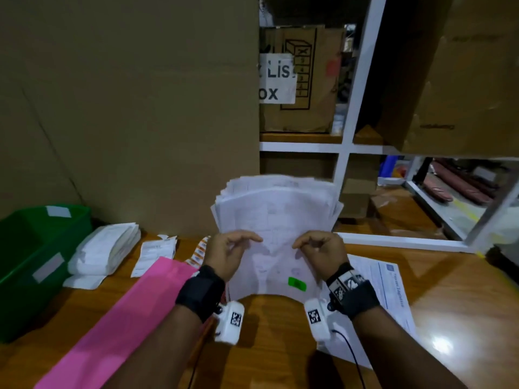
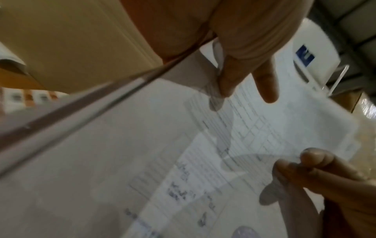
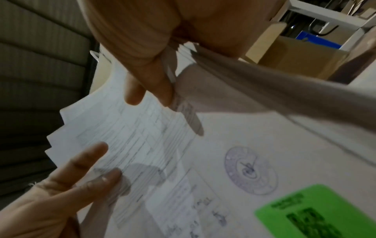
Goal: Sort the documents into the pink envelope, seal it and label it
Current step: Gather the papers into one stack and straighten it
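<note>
Centre of the head view: stack of documents held upright over the table, left hand and right hand each gripping a side edge, thumbs on the front sheet, sheets fanned unevenly at the top. Pink envelope lies flat at lower left, not yet filled. Judgement: tap the bottom edge square on the table, with a light grip so sheets slide level, before feeding into the envelope mouth.

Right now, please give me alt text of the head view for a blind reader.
Both hands, left hand and right hand, hold a stack of documents upright over a wooden table. A pink envelope lies flat at the left, beside a green bin.
</note>
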